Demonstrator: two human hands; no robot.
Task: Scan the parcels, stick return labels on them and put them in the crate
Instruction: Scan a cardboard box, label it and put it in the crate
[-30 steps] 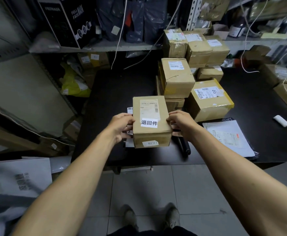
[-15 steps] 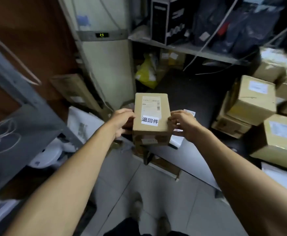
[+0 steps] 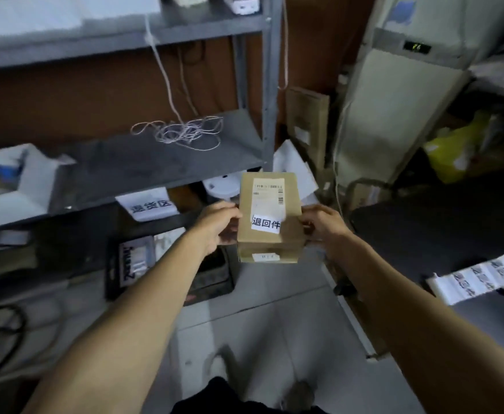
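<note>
Parcel (image 3: 270,216), already bearing its return label (image 3: 266,224), has been swung away from the table to the grey shelving (image 3: 161,156), clamped between left hand (image 3: 220,224) and right hand (image 3: 322,225); depositing is judged next. The dark crate (image 3: 211,276) below is blurred, its contents unreadable.

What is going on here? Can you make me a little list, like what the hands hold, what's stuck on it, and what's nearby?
held thing: brown cardboard parcel, up in the air over the floor
left hand: grips the parcel's left side
right hand: grips the parcel's right side
stuck on top: shipping label with barcode; white return label below it
stuck on front: small white sticker, too blurry to read
nearby: grey metal shelf with tangled string; black crate on the floor below the parcel; sheet of labels on the right
</note>
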